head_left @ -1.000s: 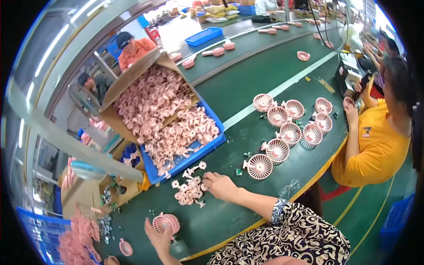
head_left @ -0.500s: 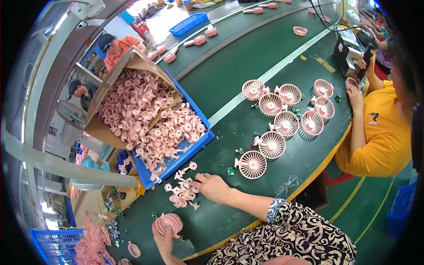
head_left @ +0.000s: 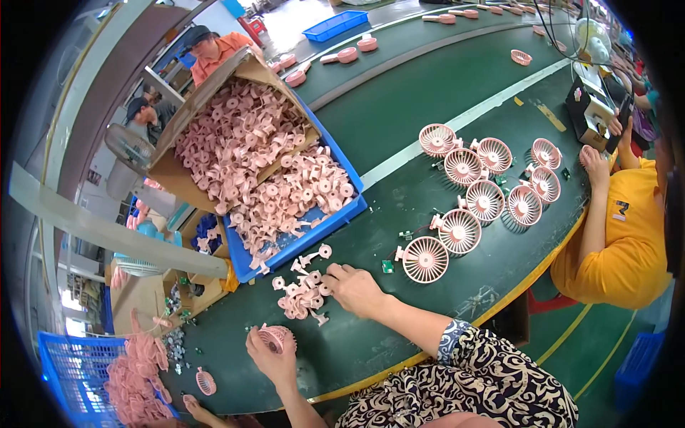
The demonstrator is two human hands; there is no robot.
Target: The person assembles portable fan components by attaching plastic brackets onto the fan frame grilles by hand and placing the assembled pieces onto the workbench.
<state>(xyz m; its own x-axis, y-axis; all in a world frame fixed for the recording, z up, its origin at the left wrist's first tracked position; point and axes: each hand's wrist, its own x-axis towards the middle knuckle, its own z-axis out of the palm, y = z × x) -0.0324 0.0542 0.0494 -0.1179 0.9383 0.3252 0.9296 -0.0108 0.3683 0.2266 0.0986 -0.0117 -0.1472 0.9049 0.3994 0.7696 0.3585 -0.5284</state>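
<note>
My left hand (head_left: 277,362) is closed around a round pink fan cage (head_left: 275,338), held over the near left of the green table. My right hand (head_left: 358,291) reaches to the right edge of a small heap of pink plastic brackets with round ends (head_left: 302,297). Its fingers are bent together at the heap, and whatever lies between their tips is hidden. One loose bracket (head_left: 325,251) lies just beyond the heap. To the right, several pink fan cages (head_left: 426,260) sit face up, with a small green circuit board (head_left: 387,267) beside the nearest one.
A blue tray (head_left: 335,227) with a tipped carton (head_left: 170,187) full of pink brackets stands at the back left. A co-worker in yellow (head_left: 614,235) sits at the right. Another person's hand (head_left: 203,412) is at lower left, near a blue basket (head_left: 71,364) of pink parts.
The view has shifted, so the table sits further right and slightly higher. Another person's hand has come in at lower left. My hands stay at the fan cage and the heap.
</note>
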